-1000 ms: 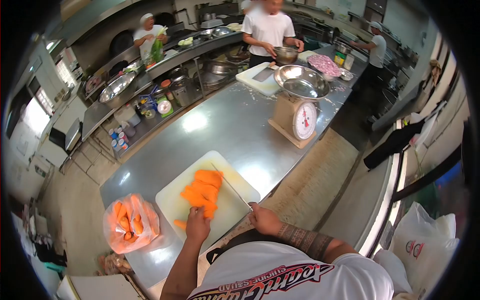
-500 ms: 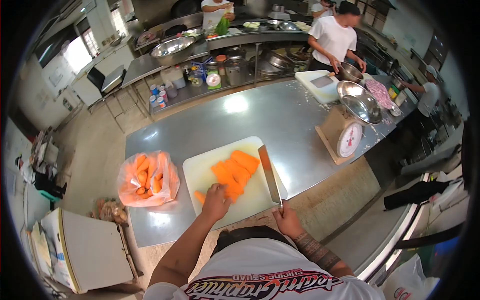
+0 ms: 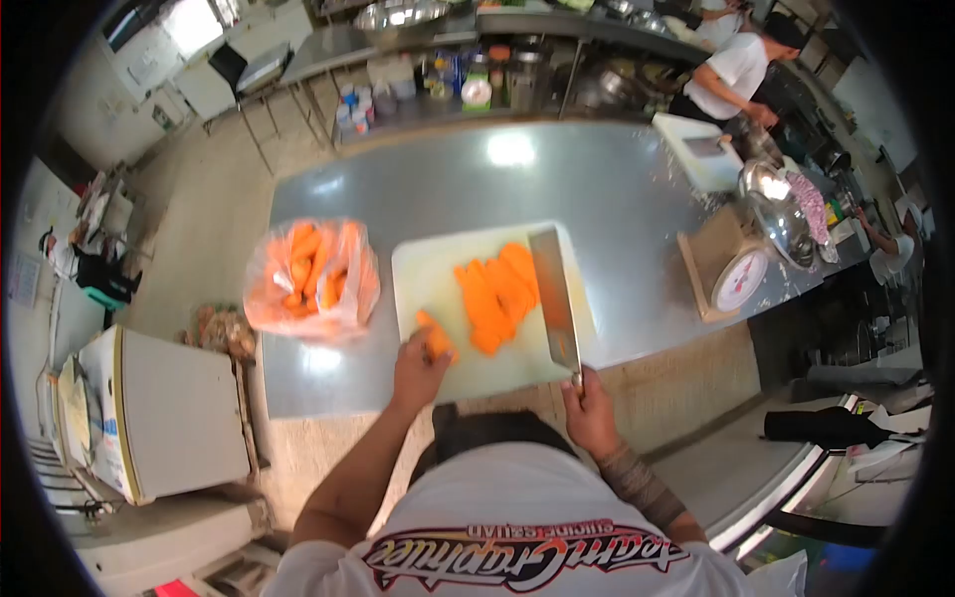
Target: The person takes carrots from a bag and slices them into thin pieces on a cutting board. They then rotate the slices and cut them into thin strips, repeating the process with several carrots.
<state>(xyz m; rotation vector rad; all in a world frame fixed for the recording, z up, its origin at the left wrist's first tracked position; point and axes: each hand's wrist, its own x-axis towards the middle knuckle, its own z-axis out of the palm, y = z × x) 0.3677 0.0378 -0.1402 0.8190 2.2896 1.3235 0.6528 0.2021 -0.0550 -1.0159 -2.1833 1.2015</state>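
A white cutting board (image 3: 426, 261) lies on the steel table before me, with overlapping orange carrot slices (image 3: 494, 298) across its middle. At the board's left front, my left hand (image 3: 422, 364) has its fingers closed around a piece of carrot (image 3: 432, 332). My right hand (image 3: 592, 406) grips the handle of a cleaver (image 3: 557, 298) at the board's right front. The broad blade points away from me along the right side of the slices, apart from my left hand. A clear plastic bag of whole carrots (image 3: 313, 277) stands left of the board.
A dial scale (image 3: 726, 274) with a metal bowl (image 3: 771, 204) stands at the table's right. Beyond it are another cutting board (image 3: 696, 159) with a knife and a co-worker (image 3: 731, 85) handling a bowl. A white cabinet (image 3: 179, 413) stands at left.
My left hand has moved off the slices and taken the carrot piece at the board's left. The cleaver remains in my right hand. The view has tilted downward.
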